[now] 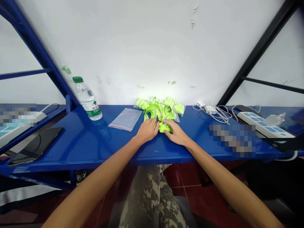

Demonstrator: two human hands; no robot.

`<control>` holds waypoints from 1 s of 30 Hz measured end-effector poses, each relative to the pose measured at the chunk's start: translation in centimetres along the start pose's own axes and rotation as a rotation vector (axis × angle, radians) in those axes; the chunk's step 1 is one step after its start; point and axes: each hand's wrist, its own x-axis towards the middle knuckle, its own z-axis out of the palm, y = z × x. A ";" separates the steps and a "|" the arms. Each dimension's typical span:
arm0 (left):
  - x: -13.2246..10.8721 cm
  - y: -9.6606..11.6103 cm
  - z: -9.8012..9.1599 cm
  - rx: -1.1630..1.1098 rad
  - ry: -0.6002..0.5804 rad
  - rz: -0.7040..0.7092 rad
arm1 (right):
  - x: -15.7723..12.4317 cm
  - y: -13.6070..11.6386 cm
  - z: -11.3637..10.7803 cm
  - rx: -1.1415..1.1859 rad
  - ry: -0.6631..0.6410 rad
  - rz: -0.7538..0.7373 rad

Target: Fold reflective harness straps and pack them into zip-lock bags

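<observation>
Both hands meet at the middle of the blue table over a neon yellow-green strap (164,127) with pale reflective stripes. My left hand (147,129) has its fingers closed on the strap's left part, near a small black piece. On the strap's right side, my right hand (175,132) holds it between thumb and fingers. Right behind the hands lies a pile of similar neon straps (169,106), some in clear bags. Flat clear zip bags (126,119) with a red edge lie left of my left hand.
A water bottle (89,100) with a green cap stands at the left of the blue table (114,148). A white charger cable (219,114) lies at the right. Power strips and a black phone (35,145) are at the sides. Metal frames flank the table.
</observation>
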 end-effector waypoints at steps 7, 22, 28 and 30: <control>-0.3 0.0 0.3 0.022 0.027 0.032 | -0.6 -0.6 -0.7 -0.252 -0.094 -0.084; -0.7 1.0 -0.9 -0.019 0.030 -0.053 | -0.2 -1.6 -0.3 -0.383 -0.109 -0.109; -0.4 1.0 -1.2 -0.078 0.048 -0.131 | 0.3 -1.4 -1.0 -0.265 -0.109 -0.007; -0.1 0.8 -1.2 -0.116 0.069 -0.186 | 0.7 -1.7 -1.3 -0.245 -0.131 0.038</control>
